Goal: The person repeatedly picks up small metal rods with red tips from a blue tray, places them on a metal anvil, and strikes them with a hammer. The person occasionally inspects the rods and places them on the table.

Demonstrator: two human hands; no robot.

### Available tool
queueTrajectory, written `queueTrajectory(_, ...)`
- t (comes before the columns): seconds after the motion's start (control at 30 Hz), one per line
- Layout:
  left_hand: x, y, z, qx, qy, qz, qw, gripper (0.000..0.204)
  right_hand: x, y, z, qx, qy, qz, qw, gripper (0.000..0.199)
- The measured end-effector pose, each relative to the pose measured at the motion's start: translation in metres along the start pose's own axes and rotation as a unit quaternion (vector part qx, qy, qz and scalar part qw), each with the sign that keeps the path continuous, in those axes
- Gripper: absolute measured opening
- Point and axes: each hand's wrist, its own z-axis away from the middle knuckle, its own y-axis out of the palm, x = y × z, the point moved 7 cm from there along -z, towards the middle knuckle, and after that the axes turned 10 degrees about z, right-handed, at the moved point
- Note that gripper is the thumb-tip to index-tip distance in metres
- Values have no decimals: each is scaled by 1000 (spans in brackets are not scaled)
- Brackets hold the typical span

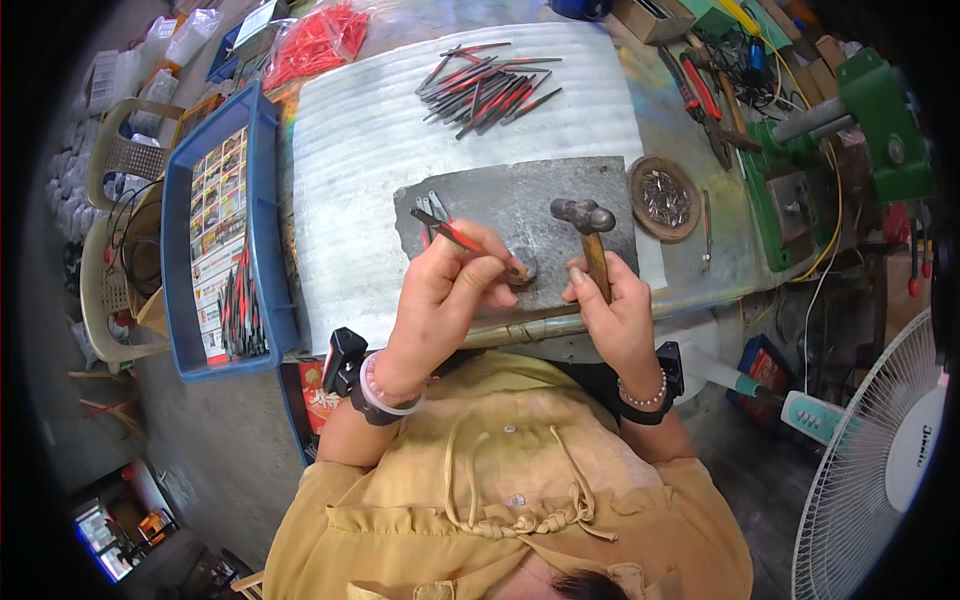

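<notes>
My left hand (445, 295) is closed around a slim red-and-black tool (452, 234), whose dark tip points up and to the left. Its exact kind I cannot make out. By those fingertips a small round metal piece (524, 268) shows on a dark grey slab (480, 190). In my right hand (622, 315) is a hammer (585, 218), gripped by its wooden handle with the head raised over the slab. Several slim metal pieces (432, 205) lie on the slab just beyond my left hand.
A pile of red-and-black tools (485, 92) lies on the white sheet (350, 130). At left stands a blue tray (180, 300) with more. On the right are a round dish (664, 198) of small metal bits, pliers (715, 135), a green vise-like machine (775, 190) and a fan (870, 470).
</notes>
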Motion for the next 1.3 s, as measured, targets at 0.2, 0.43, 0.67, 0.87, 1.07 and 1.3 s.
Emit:
queueTrajectory(0.2,2,7,-4,10,36,-130,991,8,0,-3,-1,-21,-13,2,1000,21)
queueTrajectory(0.43,2,9,-4,13,74,-171,982,7,4,-3,-1,-20,-5,-6,1000,21)
queueTrajectory(0.67,5,6,-5,-14,72,-149,986,8,6,-3,-1,-20,-1,1,1000,20)
queueTrajectory(0.87,5,7,-6,-25,80,-151,985,7,7,-3,-2,-21,-7,13,1000,19)
queueTrajectory(1.07,4,10,-4,-17,82,-176,981,9,4,-2,0,-14,-27,39,999,16)
queueTrajectory(1.3,-12,39,5,37,224,-425,876,27,11,-1,-2,10,21,-18,1000,14)
